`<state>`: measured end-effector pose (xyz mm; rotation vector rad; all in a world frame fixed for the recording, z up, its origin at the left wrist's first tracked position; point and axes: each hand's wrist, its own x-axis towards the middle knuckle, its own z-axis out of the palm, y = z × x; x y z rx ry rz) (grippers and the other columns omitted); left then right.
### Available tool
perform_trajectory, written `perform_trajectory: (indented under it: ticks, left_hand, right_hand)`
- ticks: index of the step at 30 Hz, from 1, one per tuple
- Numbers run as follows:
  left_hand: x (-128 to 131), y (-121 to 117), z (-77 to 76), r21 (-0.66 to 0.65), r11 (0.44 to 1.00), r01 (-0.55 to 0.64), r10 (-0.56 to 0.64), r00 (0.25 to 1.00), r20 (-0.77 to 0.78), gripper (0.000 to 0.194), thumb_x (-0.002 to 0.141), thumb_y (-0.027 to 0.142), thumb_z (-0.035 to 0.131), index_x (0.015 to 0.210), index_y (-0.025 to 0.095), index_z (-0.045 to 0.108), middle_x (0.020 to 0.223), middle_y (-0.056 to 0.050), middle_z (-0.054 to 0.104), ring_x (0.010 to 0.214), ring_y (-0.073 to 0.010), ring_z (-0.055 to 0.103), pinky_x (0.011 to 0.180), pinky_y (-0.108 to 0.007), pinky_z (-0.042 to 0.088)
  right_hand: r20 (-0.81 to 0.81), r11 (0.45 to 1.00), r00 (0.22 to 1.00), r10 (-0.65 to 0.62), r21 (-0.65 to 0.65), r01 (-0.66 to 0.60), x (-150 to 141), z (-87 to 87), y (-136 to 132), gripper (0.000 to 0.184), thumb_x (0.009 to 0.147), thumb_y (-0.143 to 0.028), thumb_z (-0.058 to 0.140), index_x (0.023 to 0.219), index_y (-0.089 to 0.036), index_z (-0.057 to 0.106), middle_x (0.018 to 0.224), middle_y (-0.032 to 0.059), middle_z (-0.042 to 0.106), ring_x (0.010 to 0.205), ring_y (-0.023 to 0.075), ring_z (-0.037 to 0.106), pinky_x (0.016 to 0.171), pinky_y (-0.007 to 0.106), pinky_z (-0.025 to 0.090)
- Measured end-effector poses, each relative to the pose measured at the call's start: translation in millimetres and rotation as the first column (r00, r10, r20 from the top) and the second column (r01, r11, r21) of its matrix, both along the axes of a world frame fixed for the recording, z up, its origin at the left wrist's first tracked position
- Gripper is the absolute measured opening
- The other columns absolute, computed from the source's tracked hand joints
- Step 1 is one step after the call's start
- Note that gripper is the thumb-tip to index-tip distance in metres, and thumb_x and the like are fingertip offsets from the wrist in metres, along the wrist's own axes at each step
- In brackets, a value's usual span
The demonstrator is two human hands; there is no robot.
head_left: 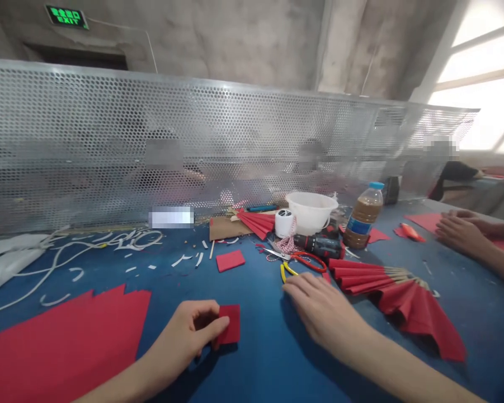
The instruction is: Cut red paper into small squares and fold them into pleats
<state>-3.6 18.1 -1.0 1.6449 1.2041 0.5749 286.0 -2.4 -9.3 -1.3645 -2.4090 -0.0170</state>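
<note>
2 bare hands work over a blue-covered tabletop (272, 372). At the far left lie curled white paper strips (109, 246) and a large flat red sheet (59, 347). Next along, the left hand (180, 333) has its grip closed on a small red card square (230, 324), with the thumb on top and the fingers behind it. Whether the square touches the tabletop is hard to tell. It looks light and fairly stiff, but thin enough to crease, so a gentle pinch at its edges seems the safest hold. Farther off lies another red rectangle (230, 260). The right hand (325, 310) lies flat with its grip open and empty, its fingertips just beside yellow-handled pliers (288, 272) and red-handled scissors (308, 260). Behind them stand a white plastic bowl (311, 211) and a blue-capped plastic bottle (363, 215) holding brown liquid. To the right spreads a pleated red paper fan (419, 308), soft-looking and easily crushed. At the far right, a co-worker's 2 hands (461, 232) rest on red sheet material.
</note>
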Motion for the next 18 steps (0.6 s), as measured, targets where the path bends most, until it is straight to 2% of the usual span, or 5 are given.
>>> perform_trajectory:
  ticks: [2, 8, 11, 14, 18]
  left_hand:
    - [1.5, -2.1, 2.4, 0.016, 1.0, 0.005, -0.005, 1.0, 0.001, 0.037, 0.086, 0.048, 0.063, 0.068, 0.016, 0.059, 0.058, 0.001, 0.058, 0.05, -0.0098, 0.046, 0.045, -0.019, 0.031]
    - [4.5, -5.2, 6.0, 0.03, 1.0, 0.009, -0.009, 0.999, 0.031, 0.036, 0.086, 0.046, 0.062, 0.066, 0.016, 0.06, 0.058, 0.001, 0.057, 0.051, -0.0101, 0.047, 0.046, -0.019, 0.03]
    - [4.3, -5.0, 5.2, 0.04, 0.999, -0.001, -0.001, 1.0, 0.03, 0.036, 0.085, 0.047, 0.063, 0.066, 0.016, 0.061, 0.057, 0.001, 0.058, 0.048, -0.0089, 0.043, 0.044, -0.019, 0.028]
    - [2.7, -4.0, 2.3, 0.061, 0.998, 0.014, -0.016, 1.0, 0.027, 0.035, 0.086, 0.046, 0.063, 0.068, 0.016, 0.062, 0.057, 0.001, 0.06, 0.046, -0.0082, 0.041, 0.044, -0.019, 0.027]
    - [-0.7, -1.3, -4.0, 0.072, 0.997, 0.019, -0.02, 1.0, 0.018, 0.035, 0.088, 0.045, 0.06, 0.07, 0.015, 0.062, 0.058, 0.0, 0.061, 0.045, -0.0082, 0.041, 0.043, -0.019, 0.028]
  right_hand:
    - [0.157, 0.992, 0.982, -0.106, 0.085, 0.093, 28.1, -4.8, 0.2, 0.038, 0.094, -0.01, 0.047, 0.127, -0.021, 0.061, 0.138, 0.0154, 0.059, 0.126, 0.0377, 0.052, 0.098, 0.056, 0.046]
    - [0.211, 0.999, 0.977, -0.03, 0.025, 0.025, 68.4, -10.1, 6.3, 0.058, 0.091, -0.004, 0.042, 0.146, -0.024, 0.045, 0.143, 0.0099, 0.057, 0.125, 0.0272, 0.058, 0.103, 0.047, 0.049]
    - [0.231, 1.0, 0.973, -0.026, 0.014, 0.023, 72.6, -5.3, 17.6, 0.053, 0.086, 0.002, 0.041, 0.13, -0.022, 0.06, 0.129, 0.01, 0.067, 0.113, 0.0266, 0.065, 0.097, 0.044, 0.052]
    - [0.221, 1.0, 0.975, -0.015, -0.019, 0.02, 75.5, 0.2, 28.2, 0.04, 0.09, -0.002, 0.041, 0.113, -0.021, 0.068, 0.115, 0.0106, 0.071, 0.101, 0.0248, 0.068, 0.087, 0.037, 0.054]
    - [0.089, 0.999, 0.996, -0.029, -0.035, 0.033, 83.0, 12.0, 32.6, 0.032, 0.097, -0.015, 0.042, 0.115, -0.02, 0.067, 0.111, 0.011, 0.072, 0.097, 0.0255, 0.069, 0.083, 0.037, 0.054]
